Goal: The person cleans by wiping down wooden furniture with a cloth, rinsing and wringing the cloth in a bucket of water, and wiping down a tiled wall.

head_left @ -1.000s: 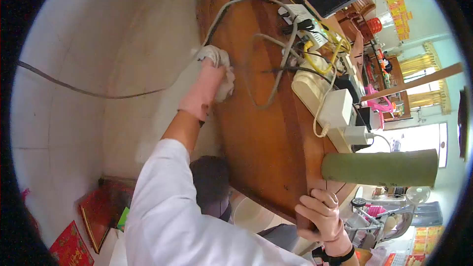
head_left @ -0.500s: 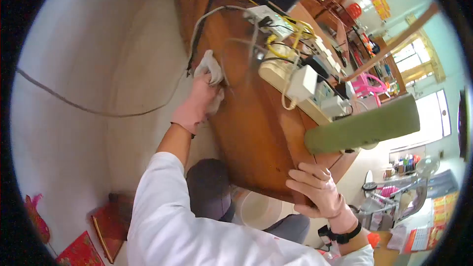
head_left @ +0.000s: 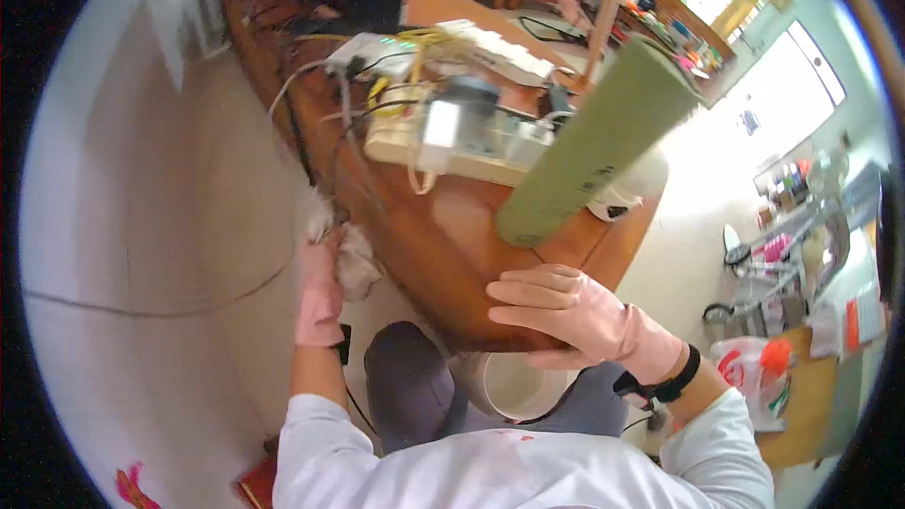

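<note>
My left hand (head_left: 320, 294), in a pink glove, is closed on a crumpled white cloth (head_left: 358, 266) beside the left side of the brown wooden table (head_left: 448, 292). Part of the cloth hangs out to the right of the fingers. At the table's near corner lies my right hand (head_left: 575, 316), also gloved in pink, with its fingers stretched out over the edge and nothing held in them. Just beyond those fingers a green cylinder (head_left: 603, 146) stands on the tabletop.
A power strip (head_left: 396, 143) with plugs, a white router (head_left: 372, 57) and tangled cables lie on the table. A loose cable (head_left: 189, 313) crosses the left wall. A white bucket (head_left: 523, 386) stands between my knees. A walker-like metal frame (head_left: 792, 254) is at right.
My left hand has drawn back toward my body with the cloth, off the table's side face. My head view has turned; the right hand stays at the table corner.
</note>
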Demonstrator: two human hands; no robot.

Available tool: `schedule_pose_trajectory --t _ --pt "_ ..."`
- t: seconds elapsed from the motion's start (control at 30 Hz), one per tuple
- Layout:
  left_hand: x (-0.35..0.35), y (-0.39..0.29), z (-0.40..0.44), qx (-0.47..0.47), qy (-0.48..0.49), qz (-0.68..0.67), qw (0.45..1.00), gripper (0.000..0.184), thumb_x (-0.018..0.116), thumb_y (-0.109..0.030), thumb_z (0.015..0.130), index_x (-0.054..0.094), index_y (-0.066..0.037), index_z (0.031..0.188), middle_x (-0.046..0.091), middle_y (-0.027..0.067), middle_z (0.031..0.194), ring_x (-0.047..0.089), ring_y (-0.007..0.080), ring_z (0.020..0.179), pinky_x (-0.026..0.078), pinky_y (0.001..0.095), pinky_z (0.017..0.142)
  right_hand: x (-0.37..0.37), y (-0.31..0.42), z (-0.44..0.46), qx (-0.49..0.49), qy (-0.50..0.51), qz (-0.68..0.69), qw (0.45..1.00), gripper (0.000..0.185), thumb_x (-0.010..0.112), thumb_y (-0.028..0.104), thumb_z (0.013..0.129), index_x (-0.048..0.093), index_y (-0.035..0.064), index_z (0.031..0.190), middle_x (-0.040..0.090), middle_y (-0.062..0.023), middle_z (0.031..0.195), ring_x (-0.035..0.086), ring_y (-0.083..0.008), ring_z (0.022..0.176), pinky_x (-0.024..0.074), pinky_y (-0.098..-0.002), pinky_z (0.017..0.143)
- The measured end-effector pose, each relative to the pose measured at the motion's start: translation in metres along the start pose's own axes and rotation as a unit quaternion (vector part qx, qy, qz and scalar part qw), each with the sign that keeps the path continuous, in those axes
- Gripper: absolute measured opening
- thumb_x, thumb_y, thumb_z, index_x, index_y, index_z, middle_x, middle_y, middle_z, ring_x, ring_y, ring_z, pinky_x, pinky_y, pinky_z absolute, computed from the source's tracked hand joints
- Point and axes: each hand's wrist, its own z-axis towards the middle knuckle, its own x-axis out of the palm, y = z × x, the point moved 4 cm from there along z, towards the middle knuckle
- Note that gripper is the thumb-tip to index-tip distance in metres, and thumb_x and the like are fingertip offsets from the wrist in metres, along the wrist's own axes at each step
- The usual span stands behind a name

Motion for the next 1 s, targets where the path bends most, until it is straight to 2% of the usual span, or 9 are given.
schedule_pose_trajectory --t 0.13,0.23,0.33,0.43,0.57,0.67,0.77,0.87,1.0 --pt "-0.011 0.009 0.008 0.015 -0.031 -0.048 0.998 0.039 0.065 0.001 0.08 0.054 0.002 0.118 0.064 0.0133 0.102 0.064 0.0252 0.085 0.055 0.0364 0.071 0.0 -0.002 -0.004 -0.02 -0.033 0.022 0.999 0.057 0.063 0.031 0.08 0.05 0.0027 0.128 0.046 -0.0172 0.137 0.044 -0.0344 0.126 0.0379 -0.0466 0.101" --pt "-0.019 0.015 0.007 -0.014 -0.03 -0.041 0.999 0.04 0.064 0.003 0.08 0.054 0.002 0.119 0.064 0.0146 0.103 0.065 0.0266 0.085 0.056 0.0375 0.071 0.0 -0.002 -0.01 -0.029 -0.061 0.034 0.997 0.058 0.064 0.031 0.08 0.05 0.0016 0.127 0.046 -0.0187 0.136 0.044 -0.0347 0.126 0.0373 -0.0462 0.103" --pt "-0.024 0.01 -0.004 -0.017 -0.077 0.058 0.995 0.042 0.063 0.004 0.081 0.053 0.0 0.121 0.064 0.0148 0.104 0.066 0.0275 0.085 0.056 0.0388 0.071 0.0 -0.003 -0.014 -0.036 -0.079 0.035 0.996 0.058 0.064 0.031 0.08 0.049 0.0008 0.127 0.046 -0.0194 0.136 0.044 -0.0351 0.126 0.037 -0.0455 0.104" --pt "-0.039 0.013 -0.01 -0.008 -0.055 0.072 0.996 0.038 0.068 -0.008 0.08 0.057 -0.004 0.115 0.063 0.0101 0.102 0.062 0.025 0.084 0.052 0.0365 0.069 0.002 -0.005 -0.018 -0.043 -0.101 0.049 0.993 0.059 0.065 0.031 0.079 0.049 -0.0002 0.127 0.047 -0.0199 0.135 0.044 -0.0357 0.126 0.0368 -0.0449 0.105" --pt "-0.059 0.034 -0.006 -0.05 -0.011 -0.036 0.998 0.033 0.068 -0.011 0.082 0.057 -0.006 0.112 0.063 0.0093 0.099 0.063 0.0253 0.079 0.053 0.0381 0.065 0.003 -0.009 -0.02 -0.054 -0.119 0.072 0.989 0.058 0.066 0.03 0.078 0.051 -0.0016 0.125 0.049 -0.0214 0.132 0.044 -0.0365 0.126 0.0367 -0.0445 0.105" --pt "-0.066 0.029 0.001 -0.051 -0.068 0.18 0.98 0.025 0.065 -0.011 0.086 0.057 -0.004 0.108 0.064 0.0106 0.095 0.064 0.0261 0.076 0.054 0.0386 0.065 0.004 -0.01 -0.022 -0.058 -0.122 0.074 0.988 0.057 0.067 0.03 0.078 0.052 -0.0018 0.123 0.05 -0.0222 0.131 0.045 -0.0369 0.125 0.0368 -0.044 0.105" --pt "-0.05 0.027 -0.018 -0.075 -0.011 0.04 0.996 0.047 0.074 -0.014 0.081 0.054 0.002 0.12 0.065 0.0123 0.103 0.063 0.0244 0.087 0.053 0.0356 0.071 0.004 -0.01 -0.023 -0.062 -0.132 0.073 0.987 0.057 0.067 0.029 0.077 0.052 -0.0022 0.122 0.05 -0.022 0.131 0.045 -0.037 0.125 0.0371 -0.0436 0.105" --pt "-0.048 0.037 -0.003 -0.011 0.04 0.084 0.996 0.05 0.075 -0.018 0.081 0.053 0.004 0.121 0.064 0.0125 0.106 0.064 0.024 0.086 0.053 0.0352 0.073 0.004 -0.01 -0.025 -0.063 -0.14 0.074 0.985 0.057 0.068 0.028 0.076 0.053 -0.0026 0.122 0.051 -0.0215 0.129 0.046 -0.0369 0.124 0.0381 -0.0438 0.104" --pt "-0.015 0.015 -0.03 -0.021 0.041 0.113 0.993 0.041 0.068 -0.019 0.086 0.052 -0.003 0.12 0.063 0.0115 0.108 0.063 0.0258 0.09 0.054 0.0393 0.073 0.005 -0.014 -0.026 -0.065 -0.157 0.089 0.981 0.057 0.069 0.028 0.076 0.053 -0.0018 0.122 0.052 -0.0204 0.129 0.047 -0.0358 0.123 0.0394 -0.044 0.103"
